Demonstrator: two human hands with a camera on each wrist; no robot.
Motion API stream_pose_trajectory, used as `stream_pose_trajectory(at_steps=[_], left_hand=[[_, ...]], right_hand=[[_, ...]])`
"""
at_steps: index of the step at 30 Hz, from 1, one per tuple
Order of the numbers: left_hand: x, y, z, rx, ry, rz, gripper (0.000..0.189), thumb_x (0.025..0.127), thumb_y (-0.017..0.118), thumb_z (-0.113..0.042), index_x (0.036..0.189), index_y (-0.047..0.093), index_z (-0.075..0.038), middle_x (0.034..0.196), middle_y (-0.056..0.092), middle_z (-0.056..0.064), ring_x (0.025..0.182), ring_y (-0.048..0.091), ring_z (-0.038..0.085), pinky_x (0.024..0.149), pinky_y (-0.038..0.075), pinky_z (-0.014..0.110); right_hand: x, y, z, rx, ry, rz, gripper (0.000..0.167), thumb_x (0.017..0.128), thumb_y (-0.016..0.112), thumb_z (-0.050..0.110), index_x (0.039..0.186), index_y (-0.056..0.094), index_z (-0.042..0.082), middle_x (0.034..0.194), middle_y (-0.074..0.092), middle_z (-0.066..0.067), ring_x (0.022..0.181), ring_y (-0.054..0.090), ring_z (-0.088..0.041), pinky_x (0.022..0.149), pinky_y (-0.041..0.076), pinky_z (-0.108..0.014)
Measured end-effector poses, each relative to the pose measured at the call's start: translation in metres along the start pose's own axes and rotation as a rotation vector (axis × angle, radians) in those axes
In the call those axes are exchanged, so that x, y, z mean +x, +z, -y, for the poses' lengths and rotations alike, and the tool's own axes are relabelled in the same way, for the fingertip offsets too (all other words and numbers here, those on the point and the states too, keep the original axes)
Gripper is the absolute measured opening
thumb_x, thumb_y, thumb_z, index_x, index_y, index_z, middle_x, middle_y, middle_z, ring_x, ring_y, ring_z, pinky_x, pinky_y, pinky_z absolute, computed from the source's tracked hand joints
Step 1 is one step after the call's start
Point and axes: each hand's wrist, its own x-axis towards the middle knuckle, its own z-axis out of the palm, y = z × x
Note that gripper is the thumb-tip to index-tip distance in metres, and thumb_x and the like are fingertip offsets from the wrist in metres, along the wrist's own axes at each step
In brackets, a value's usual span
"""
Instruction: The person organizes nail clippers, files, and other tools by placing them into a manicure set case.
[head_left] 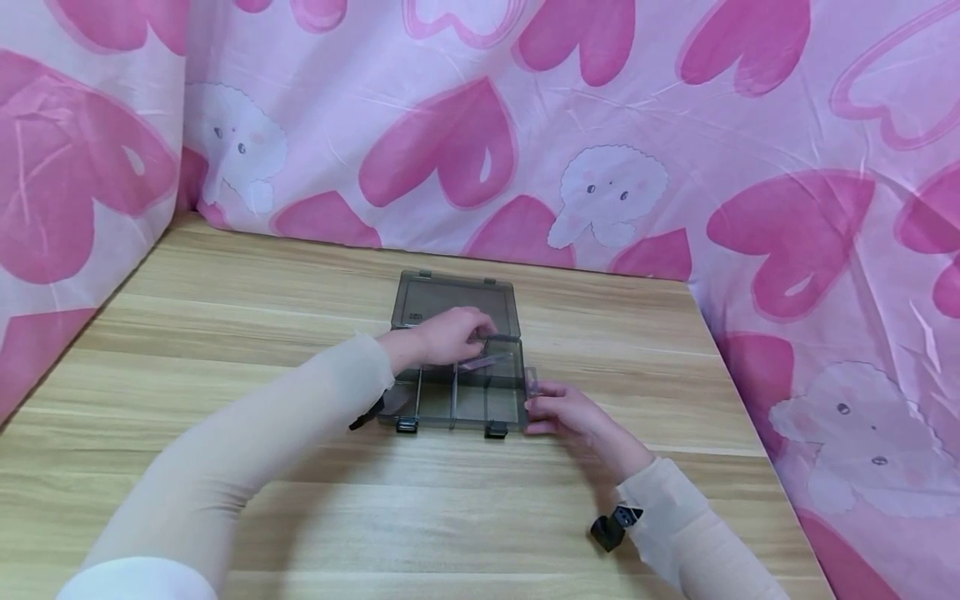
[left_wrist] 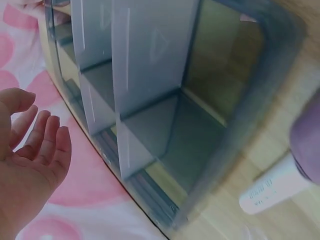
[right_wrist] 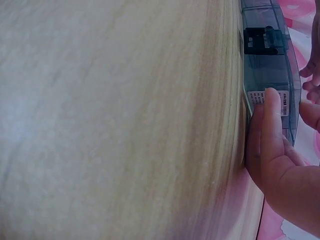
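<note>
Head view: mid-frame, our left hand [head_left: 452, 335] hovers over the divided box [head_left: 471, 402], fingers loosely apart and holding nothing; our right hand [head_left: 567, 412] presses straight fingers against its right end, probably steadying it.

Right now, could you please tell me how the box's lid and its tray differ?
The lid lies folded back on the far side, while the tray sits nearer the camera. The lid is one broad, undivided panel, whereas partitions split the tray. The tray's near edge carries two dark latches; the lid's far edge shows smaller tabs. Both are smoky grey and see-through.
</note>
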Motion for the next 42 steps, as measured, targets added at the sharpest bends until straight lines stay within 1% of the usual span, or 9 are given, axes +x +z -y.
stream_pose_trajectory(at_steps=[3,9,15,19,21,26,31,37,42], left_hand=[[-0.008,-0.007,0.005,-0.015,-0.019,-0.025,0.033,0.089,0.055,-0.007,0.122,0.057,-0.002,0.118,0.060,0.012,0.108,0.056,0.022,0.096,0.046,0.036],[-0.029,-0.019,0.021,-0.040,-0.040,-0.093,0.031,0.089,0.055,-0.007,0.119,0.057,-0.001,0.115,0.061,0.014,0.105,0.058,0.023,0.093,0.048,0.037],[-0.056,-0.030,0.040,-0.084,-0.051,-0.168,0.031,0.087,0.056,-0.005,0.117,0.057,0.005,0.111,0.062,0.018,0.101,0.058,0.026,0.091,0.048,0.040],[-0.076,-0.036,0.052,-0.116,-0.098,-0.197,0.030,0.087,0.056,-0.005,0.115,0.056,0.007,0.108,0.062,0.020,0.098,0.058,0.028,0.089,0.049,0.043],[-0.086,-0.038,0.058,-0.116,-0.122,-0.211,0.030,0.087,0.056,-0.005,0.114,0.057,0.007,0.107,0.062,0.021,0.096,0.059,0.028,0.087,0.049,0.045],[-0.114,-0.039,0.071,-0.104,-0.161,-0.237,0.029,0.086,0.059,-0.006,0.111,0.057,0.009,0.105,0.062,0.023,0.093,0.059,0.029,0.084,0.049,0.046],[-0.140,-0.037,0.082,-0.113,-0.220,-0.256,0.028,0.086,0.061,-0.007,0.108,0.057,0.010,0.102,0.062,0.024,0.091,0.059,0.029,0.083,0.049,0.046],[-0.165,-0.031,0.093,-0.099,-0.299,-0.249,0.028,0.085,0.065,-0.013,0.103,0.059,0.007,0.093,0.064,0.017,0.087,0.060,0.025,0.080,0.050,0.043],[-0.181,-0.024,0.099,-0.071,-0.338,-0.260,0.031,0.080,0.071,-0.017,0.099,0.060,0.005,0.087,0.064,0.012,0.082,0.059,0.022,0.076,0.049,0.039]], right_hand=[[0.000,0.000,0.000,-0.005,0.002,-0.009,0.053,0.088,0.047,-0.004,0.136,0.028,-0.016,0.090,0.055,-0.004,0.077,0.062,-0.011,0.072,0.057,-0.028],[0.000,0.000,-0.001,-0.016,-0.007,-0.012,0.056,0.087,0.047,-0.005,0.138,0.026,-0.014,0.087,0.054,-0.002,0.077,0.059,-0.010,0.074,0.057,-0.029],[-0.001,-0.001,-0.002,-0.014,-0.002,-0.025,0.053,0.087,0.047,-0.004,0.136,0.028,-0.015,0.090,0.054,-0.003,0.079,0.059,-0.010,0.075,0.057,-0.029],[-0.003,-0.001,-0.002,-0.009,0.000,-0.025,0.044,0.088,0.048,-0.005,0.129,0.035,-0.014,0.090,0.053,-0.002,0.080,0.058,-0.011,0.077,0.056,-0.030],[-0.003,0.000,-0.001,-0.004,0.006,-0.030,0.046,0.088,0.048,-0.005,0.131,0.033,-0.014,0.089,0.053,-0.003,0.080,0.059,-0.011,0.077,0.056,-0.030],[-0.001,0.001,-0.002,0.007,0.015,-0.039,0.059,0.088,0.047,-0.003,0.139,0.021,-0.016,0.092,0.055,-0.005,0.079,0.061,-0.009,0.074,0.057,-0.028],[0.000,0.001,-0.001,0.005,0.012,-0.036,0.059,0.088,0.046,-0.003,0.139,0.021,-0.016,0.091,0.056,-0.005,0.078,0.062,-0.009,0.074,0.057,-0.028],[0.000,0.001,-0.001,0.003,0.017,-0.015,0.058,0.089,0.046,-0.003,0.140,0.020,-0.016,0.092,0.056,-0.005,0.081,0.060,-0.010,0.075,0.057,-0.028],[0.000,0.001,0.000,0.001,0.016,-0.005,0.057,0.089,0.046,-0.003,0.139,0.022,-0.016,0.092,0.056,-0.005,0.082,0.060,-0.010,0.075,0.057,-0.027]])
